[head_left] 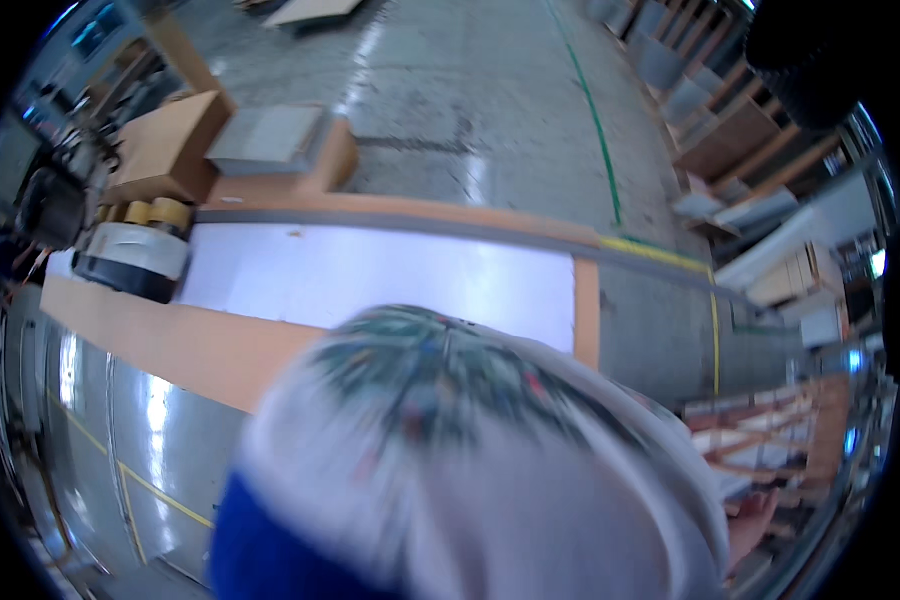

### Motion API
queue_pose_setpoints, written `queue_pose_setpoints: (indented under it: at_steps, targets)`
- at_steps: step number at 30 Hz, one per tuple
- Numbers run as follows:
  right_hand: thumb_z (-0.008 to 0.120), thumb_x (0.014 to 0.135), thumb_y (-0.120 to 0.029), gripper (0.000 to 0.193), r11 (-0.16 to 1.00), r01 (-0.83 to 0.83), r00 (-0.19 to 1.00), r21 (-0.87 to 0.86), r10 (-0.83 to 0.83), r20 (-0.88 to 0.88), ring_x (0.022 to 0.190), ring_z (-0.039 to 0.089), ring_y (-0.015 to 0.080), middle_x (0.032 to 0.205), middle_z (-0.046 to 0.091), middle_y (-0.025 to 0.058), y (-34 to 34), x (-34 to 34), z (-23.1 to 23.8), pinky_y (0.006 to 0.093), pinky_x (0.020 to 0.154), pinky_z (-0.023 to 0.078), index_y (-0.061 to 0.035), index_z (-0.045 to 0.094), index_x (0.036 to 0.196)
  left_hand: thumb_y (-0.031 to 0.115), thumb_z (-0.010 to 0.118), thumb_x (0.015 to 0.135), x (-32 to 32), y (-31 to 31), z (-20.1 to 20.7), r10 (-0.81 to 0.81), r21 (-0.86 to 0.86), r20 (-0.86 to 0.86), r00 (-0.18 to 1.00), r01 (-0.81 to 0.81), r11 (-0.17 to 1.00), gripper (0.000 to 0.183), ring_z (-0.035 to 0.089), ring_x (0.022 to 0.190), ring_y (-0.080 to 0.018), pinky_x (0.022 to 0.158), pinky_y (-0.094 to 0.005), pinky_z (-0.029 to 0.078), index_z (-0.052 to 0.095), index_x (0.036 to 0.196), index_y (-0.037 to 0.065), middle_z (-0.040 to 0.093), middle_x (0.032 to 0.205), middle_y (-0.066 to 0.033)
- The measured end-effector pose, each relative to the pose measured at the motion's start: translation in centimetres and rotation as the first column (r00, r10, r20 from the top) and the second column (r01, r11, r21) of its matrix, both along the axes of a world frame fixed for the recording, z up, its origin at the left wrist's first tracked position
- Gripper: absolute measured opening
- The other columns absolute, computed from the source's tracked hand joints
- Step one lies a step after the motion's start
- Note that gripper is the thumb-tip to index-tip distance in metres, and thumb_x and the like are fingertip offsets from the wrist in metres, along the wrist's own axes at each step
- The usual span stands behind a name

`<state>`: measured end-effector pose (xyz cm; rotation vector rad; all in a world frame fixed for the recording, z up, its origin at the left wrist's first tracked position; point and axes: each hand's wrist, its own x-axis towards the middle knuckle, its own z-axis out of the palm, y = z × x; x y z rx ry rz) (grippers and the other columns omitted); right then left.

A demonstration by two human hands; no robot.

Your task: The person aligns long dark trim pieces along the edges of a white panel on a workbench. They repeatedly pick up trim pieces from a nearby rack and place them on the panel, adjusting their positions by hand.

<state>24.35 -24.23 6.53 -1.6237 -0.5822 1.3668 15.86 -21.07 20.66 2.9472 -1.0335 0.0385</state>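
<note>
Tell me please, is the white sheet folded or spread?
Spread, where visible: the white sheet lies flat, with tan board showing along its edges.

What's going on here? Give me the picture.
The person in the white printed shirt is right beside a tan table with a white sheet lying on it. The right hand is out to the right, away from the sheet; blur hides whether it holds anything. The left hand is out of view. A white-and-black case and yellow rolls sit at the sheet's left end.
</note>
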Motion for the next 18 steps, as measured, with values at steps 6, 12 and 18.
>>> queue_pose_setpoints:
  at_steps: [6, 12, 18]
  targets:
    - [0.054, 0.089, -0.020, 0.020, 0.961, 0.276, 0.947, 0.005, -0.273, 0.168, 0.059, 0.059, 0.0126, 0.070, 0.062, 0.0072, -12.9, 4.1, -5.0, 0.0233, 0.055, 0.047, -0.0007, 0.059, 0.087, 0.035, 0.058, 0.076, -8.7, -4.6, 8.4, -0.200, 0.120, -0.162, 0.966, 0.220, 0.968, 0.035, 0.054, 0.092, -0.0334, 0.090, -0.0470, 0.034, 0.065, 0.081, 0.001, 0.060, 0.089, -0.0170]
    - [0.057, 0.088, -0.022, 0.021, 0.794, 0.597, 0.802, -0.119, -0.594, 0.059, 0.061, 0.060, 0.0120, 0.070, 0.062, 0.0068, -28.6, 0.3, -4.3, 0.0237, 0.054, 0.048, -0.0011, 0.058, 0.085, 0.035, 0.057, 0.077, -9.8, -7.0, 11.2, -0.347, 0.241, -0.171, 0.922, 0.381, 0.893, 0.035, 0.055, 0.089, -0.0325, 0.087, -0.0466, 0.035, 0.065, 0.081, 0.002, 0.060, 0.087, -0.0162]
    - [0.057, 0.088, -0.023, 0.020, 0.636, 0.714, 0.673, -0.294, -0.739, 0.035, 0.061, 0.061, 0.0132, 0.072, 0.064, 0.0090, -37.1, -13.5, -6.2, 0.0244, 0.054, 0.049, -0.0023, 0.059, 0.087, 0.035, 0.056, 0.078, -14.6, -9.8, 12.0, -0.478, 0.254, -0.164, 0.863, 0.506, 0.825, 0.034, 0.056, 0.087, -0.0315, 0.084, -0.0463, 0.037, 0.065, 0.081, 0.002, 0.060, 0.086, -0.0154]
